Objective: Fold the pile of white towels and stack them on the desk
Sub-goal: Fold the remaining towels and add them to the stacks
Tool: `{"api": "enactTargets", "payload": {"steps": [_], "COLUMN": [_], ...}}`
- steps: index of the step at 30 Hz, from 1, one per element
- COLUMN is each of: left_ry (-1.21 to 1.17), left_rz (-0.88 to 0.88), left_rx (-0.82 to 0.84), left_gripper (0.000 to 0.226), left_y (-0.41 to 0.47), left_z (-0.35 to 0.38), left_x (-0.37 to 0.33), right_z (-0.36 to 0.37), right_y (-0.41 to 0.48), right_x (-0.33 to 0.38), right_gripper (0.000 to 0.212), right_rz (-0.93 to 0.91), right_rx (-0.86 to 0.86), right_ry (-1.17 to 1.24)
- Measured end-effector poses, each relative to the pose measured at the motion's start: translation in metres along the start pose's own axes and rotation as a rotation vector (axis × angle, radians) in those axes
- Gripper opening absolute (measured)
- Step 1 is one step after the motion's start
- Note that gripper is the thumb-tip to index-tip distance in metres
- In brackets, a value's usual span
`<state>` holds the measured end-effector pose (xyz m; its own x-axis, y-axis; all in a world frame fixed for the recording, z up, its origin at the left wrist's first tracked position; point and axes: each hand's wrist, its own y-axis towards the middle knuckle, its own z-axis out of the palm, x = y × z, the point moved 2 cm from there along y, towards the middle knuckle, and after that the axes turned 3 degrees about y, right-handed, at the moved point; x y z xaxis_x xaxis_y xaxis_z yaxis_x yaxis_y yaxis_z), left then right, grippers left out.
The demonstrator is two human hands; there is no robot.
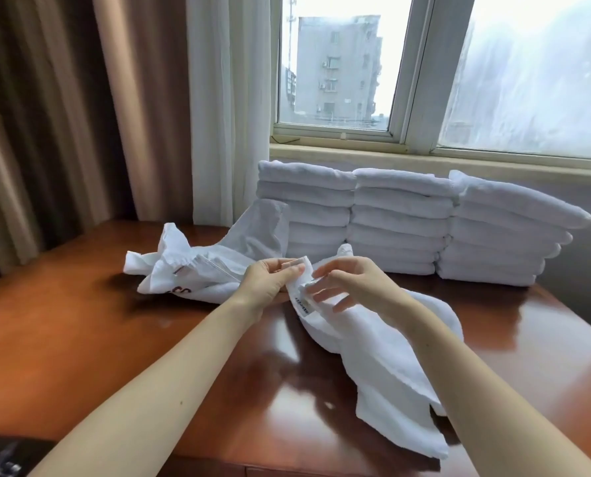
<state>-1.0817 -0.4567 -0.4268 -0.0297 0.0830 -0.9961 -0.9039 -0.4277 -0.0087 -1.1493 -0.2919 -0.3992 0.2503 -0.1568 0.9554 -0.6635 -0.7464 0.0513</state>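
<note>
An unfolded white towel (383, 366) lies crumpled across the wooden desk (80, 321), trailing toward the front edge. My left hand (270, 280) pinches its upper corner near a small label. My right hand (349, 280) hovers beside that corner, fingers spread and touching the towel's edge. Three stacks of folded white towels (400, 218) stand side by side at the back of the desk under the window. A crumpled white bag (197, 266) with red print lies to the left of my hands.
Brown and white curtains (132, 115) hang behind the desk on the left. A window sill (425, 160) runs behind the stacks. A dark object (8, 456) sits at the desk's front left corner. Bare desk surface spreads to the left.
</note>
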Motion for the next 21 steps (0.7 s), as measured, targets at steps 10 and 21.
{"api": "enactTargets", "payload": {"steps": [10,21], "left_ry": [-0.038,0.074], "left_rz": [0.044,0.075], "left_rx": [0.127,0.172], "left_gripper": [0.027,0.038], "left_y": [-0.007,-0.008], "left_z": [-0.015,-0.017], "left_x": [-0.022,-0.051], "right_z": [0.007,0.008], "right_y": [0.027,0.04], "right_x": [0.027,0.052], "right_gripper": [0.014,0.009], "right_rz": [-0.294,-0.401], "right_rx": [-0.284,-0.165], "right_ry": [-0.291,-0.201]}}
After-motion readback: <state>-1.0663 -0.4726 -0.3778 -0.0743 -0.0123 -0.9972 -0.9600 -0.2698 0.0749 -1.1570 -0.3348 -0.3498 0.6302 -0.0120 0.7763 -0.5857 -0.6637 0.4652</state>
